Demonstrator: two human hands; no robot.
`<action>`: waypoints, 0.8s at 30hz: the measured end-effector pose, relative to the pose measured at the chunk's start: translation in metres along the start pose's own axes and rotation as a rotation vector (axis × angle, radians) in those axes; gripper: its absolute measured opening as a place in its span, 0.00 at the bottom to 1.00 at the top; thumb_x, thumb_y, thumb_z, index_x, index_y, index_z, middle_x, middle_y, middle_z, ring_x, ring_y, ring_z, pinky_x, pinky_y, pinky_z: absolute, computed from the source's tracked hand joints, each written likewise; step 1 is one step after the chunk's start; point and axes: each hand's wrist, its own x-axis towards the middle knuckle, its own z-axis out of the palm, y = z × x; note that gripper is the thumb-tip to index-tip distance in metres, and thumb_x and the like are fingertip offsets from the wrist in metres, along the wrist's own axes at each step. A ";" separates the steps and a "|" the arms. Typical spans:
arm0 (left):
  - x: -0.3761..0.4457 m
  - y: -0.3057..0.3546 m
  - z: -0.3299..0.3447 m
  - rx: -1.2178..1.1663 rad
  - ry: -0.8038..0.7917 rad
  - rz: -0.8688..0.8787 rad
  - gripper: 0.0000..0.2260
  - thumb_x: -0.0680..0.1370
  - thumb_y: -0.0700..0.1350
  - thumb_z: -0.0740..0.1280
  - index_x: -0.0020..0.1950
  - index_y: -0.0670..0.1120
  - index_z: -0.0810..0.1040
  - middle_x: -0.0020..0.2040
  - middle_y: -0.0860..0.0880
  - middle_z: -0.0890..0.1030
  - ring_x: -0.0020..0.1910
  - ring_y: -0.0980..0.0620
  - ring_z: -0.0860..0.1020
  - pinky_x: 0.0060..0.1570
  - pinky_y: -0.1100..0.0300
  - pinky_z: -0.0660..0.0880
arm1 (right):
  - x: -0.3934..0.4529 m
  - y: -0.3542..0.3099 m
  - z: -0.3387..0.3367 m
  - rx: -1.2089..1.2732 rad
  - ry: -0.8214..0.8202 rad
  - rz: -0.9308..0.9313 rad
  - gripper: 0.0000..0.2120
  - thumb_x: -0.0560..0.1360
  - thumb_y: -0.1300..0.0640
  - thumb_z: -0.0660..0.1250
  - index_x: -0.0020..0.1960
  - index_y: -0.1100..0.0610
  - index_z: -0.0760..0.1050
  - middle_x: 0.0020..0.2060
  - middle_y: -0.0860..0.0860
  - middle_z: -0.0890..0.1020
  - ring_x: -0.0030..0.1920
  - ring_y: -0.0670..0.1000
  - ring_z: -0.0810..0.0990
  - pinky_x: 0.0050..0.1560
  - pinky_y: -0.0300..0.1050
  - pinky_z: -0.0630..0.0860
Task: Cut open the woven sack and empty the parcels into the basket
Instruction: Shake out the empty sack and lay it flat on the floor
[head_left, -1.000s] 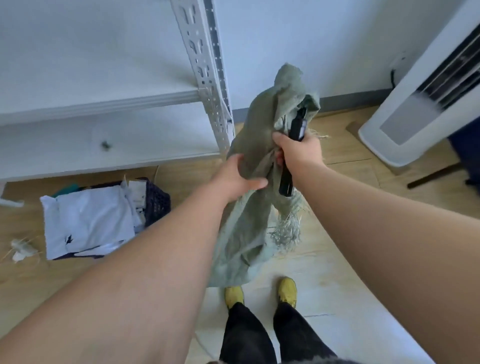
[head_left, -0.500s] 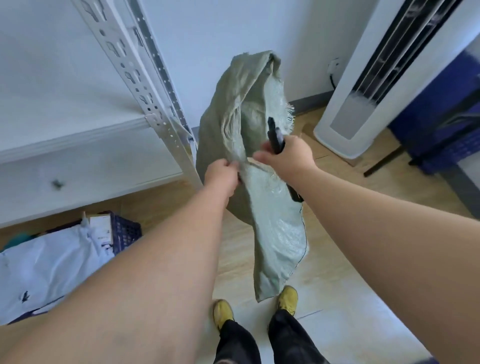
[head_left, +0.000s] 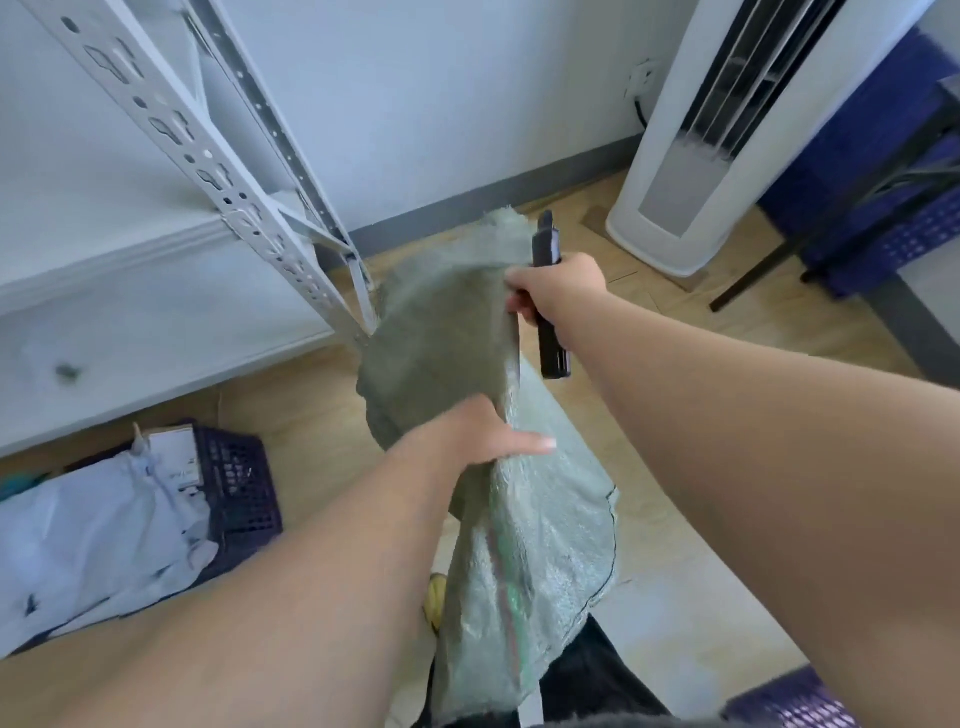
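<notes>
So the person's holding the limp green woven sack (head_left: 467, 364) up mid-air: right hand (head_left: 558, 288) is gripping its top edge plus a black cutter (head_left: 550, 312), left hand (head_left: 483, 434) is clutching the middle. Basket (head_left: 234, 478) of parcels (head_left: 93, 535) is sitting at 8 o'clock on the floor.

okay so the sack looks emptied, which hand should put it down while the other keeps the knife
Left, probably. The left hand grips only the woven sack, so it can lower it alone. The right hand pinches the sack's top edge together with the black knife, so it need only release the fabric.
</notes>
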 end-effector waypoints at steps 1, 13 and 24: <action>0.005 -0.007 0.010 0.098 -0.020 -0.065 0.26 0.74 0.57 0.70 0.60 0.38 0.73 0.55 0.44 0.77 0.55 0.46 0.76 0.50 0.59 0.72 | 0.003 -0.001 0.002 0.003 -0.010 -0.007 0.04 0.71 0.62 0.68 0.38 0.58 0.74 0.30 0.54 0.82 0.29 0.51 0.77 0.36 0.43 0.76; 0.013 0.000 -0.050 -0.040 0.189 -0.117 0.18 0.79 0.43 0.65 0.68 0.39 0.71 0.60 0.40 0.75 0.55 0.44 0.75 0.49 0.56 0.72 | -0.022 0.063 0.029 -0.207 -0.407 0.417 0.22 0.69 0.43 0.75 0.46 0.60 0.72 0.30 0.52 0.74 0.27 0.48 0.68 0.37 0.41 0.70; -0.003 -0.011 -0.071 0.669 0.061 -0.190 0.28 0.75 0.51 0.71 0.71 0.41 0.69 0.66 0.44 0.75 0.61 0.45 0.76 0.61 0.52 0.74 | 0.003 0.044 0.022 0.254 -0.079 0.368 0.08 0.73 0.61 0.72 0.46 0.62 0.74 0.33 0.55 0.80 0.30 0.48 0.78 0.40 0.41 0.80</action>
